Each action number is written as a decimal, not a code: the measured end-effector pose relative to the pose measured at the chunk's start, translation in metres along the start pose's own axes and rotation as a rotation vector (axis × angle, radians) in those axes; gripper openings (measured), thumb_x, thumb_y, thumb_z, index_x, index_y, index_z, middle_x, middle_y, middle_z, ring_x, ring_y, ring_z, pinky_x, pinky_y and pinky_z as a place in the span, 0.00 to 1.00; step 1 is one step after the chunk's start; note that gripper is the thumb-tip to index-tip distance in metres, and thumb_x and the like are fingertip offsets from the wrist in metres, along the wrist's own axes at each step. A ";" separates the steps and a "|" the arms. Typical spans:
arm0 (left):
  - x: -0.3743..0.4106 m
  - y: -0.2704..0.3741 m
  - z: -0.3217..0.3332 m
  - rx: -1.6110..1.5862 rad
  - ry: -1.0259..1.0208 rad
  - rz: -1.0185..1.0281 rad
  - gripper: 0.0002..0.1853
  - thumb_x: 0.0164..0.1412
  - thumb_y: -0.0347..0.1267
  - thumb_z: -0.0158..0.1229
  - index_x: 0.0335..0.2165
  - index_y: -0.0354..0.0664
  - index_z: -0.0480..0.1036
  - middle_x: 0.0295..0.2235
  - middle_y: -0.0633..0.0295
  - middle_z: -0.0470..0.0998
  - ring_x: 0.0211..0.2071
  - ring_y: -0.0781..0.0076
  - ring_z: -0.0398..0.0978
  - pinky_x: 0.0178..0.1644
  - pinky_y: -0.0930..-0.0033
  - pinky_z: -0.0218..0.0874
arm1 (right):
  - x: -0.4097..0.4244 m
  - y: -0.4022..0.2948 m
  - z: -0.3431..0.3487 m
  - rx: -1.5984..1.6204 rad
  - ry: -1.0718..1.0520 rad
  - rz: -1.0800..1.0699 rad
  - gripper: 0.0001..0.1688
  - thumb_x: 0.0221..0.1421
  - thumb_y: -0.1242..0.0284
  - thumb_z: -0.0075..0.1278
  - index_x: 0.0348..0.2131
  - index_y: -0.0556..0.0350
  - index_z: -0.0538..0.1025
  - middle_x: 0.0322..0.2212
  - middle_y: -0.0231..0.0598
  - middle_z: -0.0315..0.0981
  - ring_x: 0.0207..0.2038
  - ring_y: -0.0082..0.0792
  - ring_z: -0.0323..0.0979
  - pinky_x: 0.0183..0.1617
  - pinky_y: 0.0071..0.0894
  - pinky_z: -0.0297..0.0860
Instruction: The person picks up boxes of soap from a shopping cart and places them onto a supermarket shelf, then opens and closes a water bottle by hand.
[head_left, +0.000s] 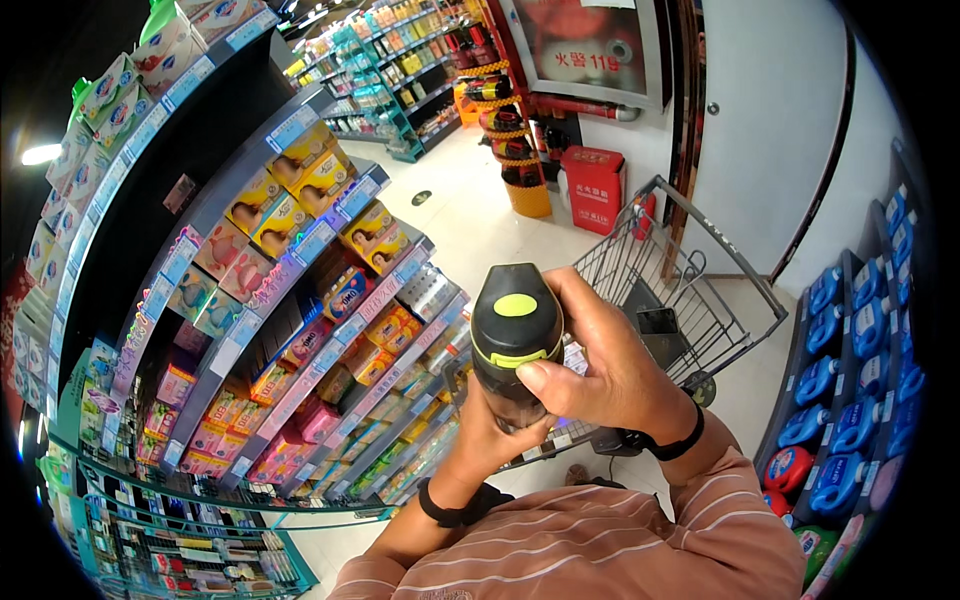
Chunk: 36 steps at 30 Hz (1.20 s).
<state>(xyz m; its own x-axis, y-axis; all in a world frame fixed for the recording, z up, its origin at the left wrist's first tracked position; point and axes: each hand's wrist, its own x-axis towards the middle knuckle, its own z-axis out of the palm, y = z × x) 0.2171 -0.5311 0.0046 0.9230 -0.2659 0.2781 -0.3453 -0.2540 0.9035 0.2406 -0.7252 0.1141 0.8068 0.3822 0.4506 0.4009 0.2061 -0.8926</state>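
Note:
Up close in front of my chest is a sports water bottle (516, 330) with a black lid, seen from above. A yellow-green oval button (515, 304) is set in the lid, above a latch (517, 358) of the same colour. My left hand (486, 429) wraps the lower body from below. Around the lid's right side curls my right hand (596, 360), its thumb at the edge of the latch. Both wrists wear black bands. The bottle's base is hidden behind the lid and hands.
A wire shopping cart (716, 330) stands just ahead, partly behind my right arm, with a smartphone (658, 321) on it. Shelves of boxed soap (270, 210) rise on the left. Blue detergent bottles (855, 424) line the right. Farther ahead are a red fire-equipment bin (595, 191) and a bottle display (517, 146).

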 end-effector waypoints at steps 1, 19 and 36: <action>0.001 0.001 -0.001 0.023 -0.006 0.004 0.44 0.45 0.31 0.73 0.56 0.34 0.56 0.50 0.52 0.72 0.50 0.67 0.72 0.55 0.63 0.63 | 0.000 -0.002 0.002 0.001 0.010 -0.006 0.33 0.52 0.67 0.53 0.54 0.65 0.62 0.44 0.37 0.66 0.47 0.22 0.63 0.55 0.27 0.61; -0.006 0.013 -0.028 0.224 -0.119 0.169 0.27 0.50 0.36 0.68 0.48 0.36 0.73 0.46 0.51 0.77 0.47 0.53 0.76 0.51 0.59 0.68 | -0.036 -0.010 0.035 -0.050 0.105 -0.360 0.42 0.47 0.62 0.68 0.52 0.69 0.65 0.46 0.54 0.73 0.47 0.36 0.75 0.51 0.33 0.70; -0.006 0.017 -0.035 0.203 -0.053 0.177 0.25 0.52 0.32 0.62 0.48 0.32 0.72 0.45 0.44 0.77 0.43 0.43 0.77 0.48 0.54 0.69 | -0.006 0.004 0.032 0.099 -0.060 -0.431 0.40 0.46 0.63 0.69 0.50 0.68 0.67 0.44 0.52 0.74 0.45 0.38 0.76 0.50 0.34 0.71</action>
<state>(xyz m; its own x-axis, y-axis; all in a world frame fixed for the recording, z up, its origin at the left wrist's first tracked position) 0.2113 -0.5016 0.0299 0.8372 -0.3694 0.4032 -0.5320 -0.3796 0.7569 0.2230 -0.6978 0.1081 0.5471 0.2931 0.7841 0.6494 0.4423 -0.6185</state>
